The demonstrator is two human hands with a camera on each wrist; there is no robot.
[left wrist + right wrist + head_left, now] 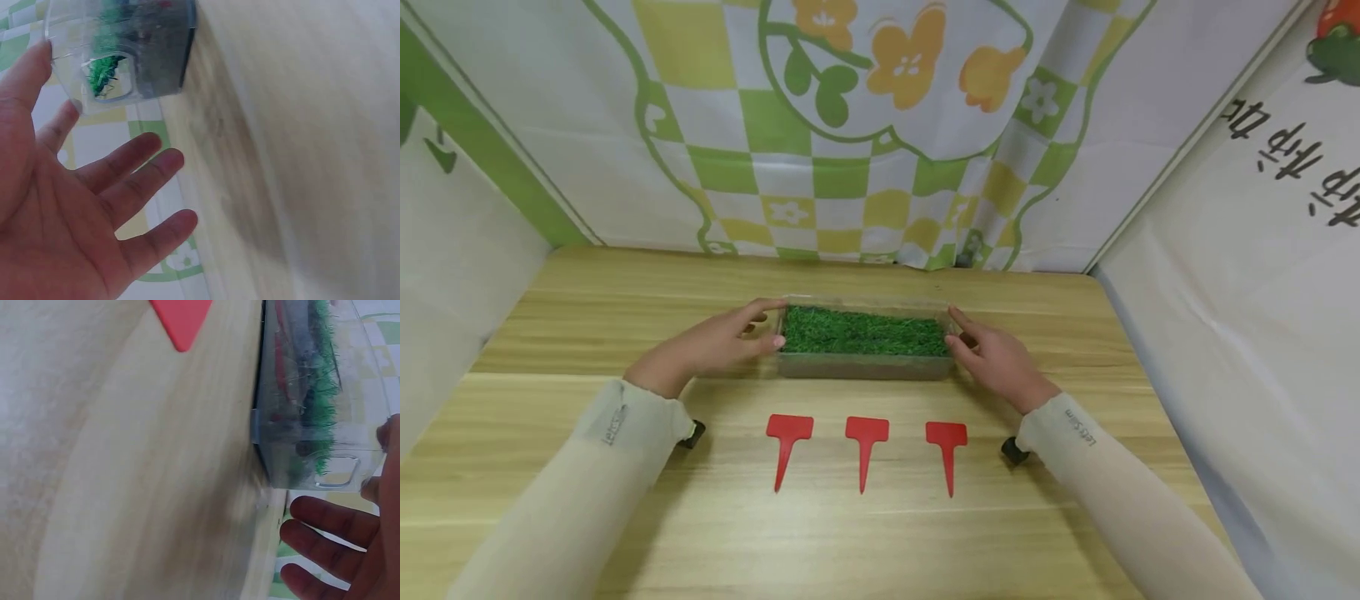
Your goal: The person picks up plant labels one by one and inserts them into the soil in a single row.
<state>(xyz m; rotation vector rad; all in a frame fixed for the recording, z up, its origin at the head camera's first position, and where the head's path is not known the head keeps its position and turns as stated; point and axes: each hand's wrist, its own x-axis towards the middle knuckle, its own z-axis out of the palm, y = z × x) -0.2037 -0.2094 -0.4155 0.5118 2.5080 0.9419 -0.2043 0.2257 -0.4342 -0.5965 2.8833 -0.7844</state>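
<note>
A clear plastic box [865, 367] filled with green artificial grass [865, 331] lies lengthwise before me. At its left end, my left hand [722, 337] touches the rim with thumb and forefinger. My right hand [996, 358] touches the other end in the same manner. In the left wrist view, the other fingers [134, 187] of that hand spread free of the box. In the right wrist view, the other fingers [325, 544] also stand apart from it. Three red T-shaped plant labels lie in front: a left one [790, 427], a middle one [867, 429] and a right one [947, 434].
The wooden tabletop [865, 550] ends at a patterned curtain [842, 183] behind the box. White cloth walls stand on the left [460, 275] and right [1247, 292]. A small black device [1015, 451] sits at the right wrist, another [693, 434] at the left.
</note>
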